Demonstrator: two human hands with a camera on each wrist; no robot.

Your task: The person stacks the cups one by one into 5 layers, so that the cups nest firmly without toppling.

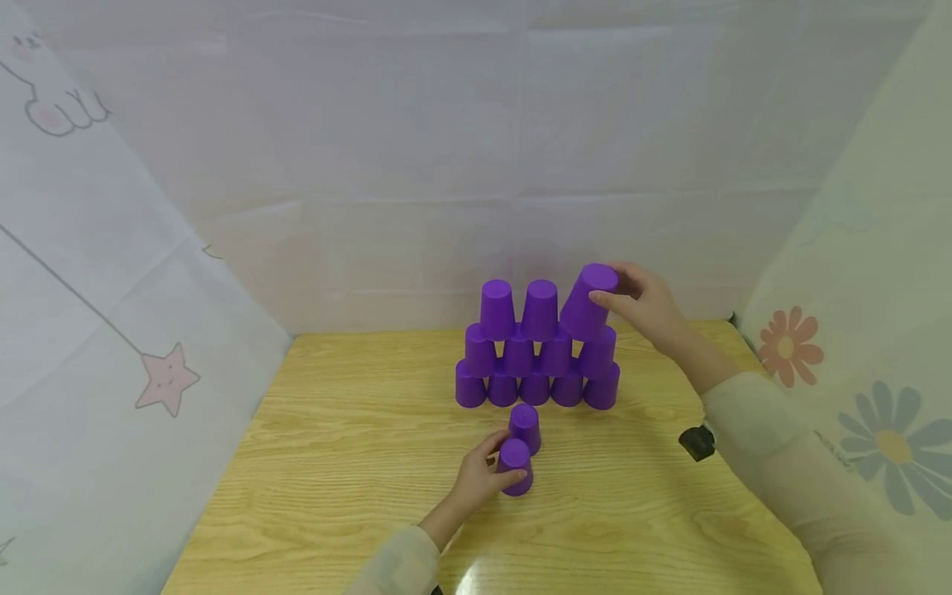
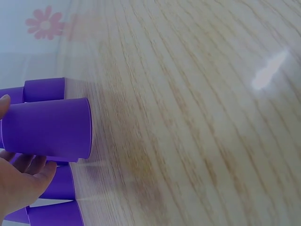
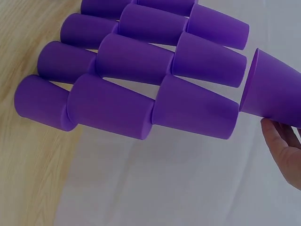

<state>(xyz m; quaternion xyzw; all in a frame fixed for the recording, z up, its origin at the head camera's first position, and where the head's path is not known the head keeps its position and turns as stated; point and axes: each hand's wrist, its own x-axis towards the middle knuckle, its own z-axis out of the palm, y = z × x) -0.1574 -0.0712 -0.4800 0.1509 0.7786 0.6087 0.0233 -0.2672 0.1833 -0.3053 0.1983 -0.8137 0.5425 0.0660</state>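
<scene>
In the head view, purple cups stand upside down in a stepped wall, with a bottom-row cup (image 1: 470,387), a second-row cup (image 1: 518,357) and a top-row cup (image 1: 497,310). My right hand (image 1: 647,306) grips a tilted purple cup (image 1: 595,289) at the wall's upper right. In the right wrist view this cup (image 3: 275,89) has its rim right by the base of the nearest top-row cup (image 3: 197,108). Nearer on the table, my left hand (image 1: 479,475) curls fingers and thumb around an upside-down cup (image 1: 515,471). Just behind it stands another cup (image 1: 524,426).
The wooden table (image 1: 357,430) spans the area under the cups. A pale sheet (image 1: 402,165) hangs behind, with patterned sheets at the left (image 1: 97,330) and right (image 1: 840,273). A black device (image 1: 697,444) shows by the right sleeve.
</scene>
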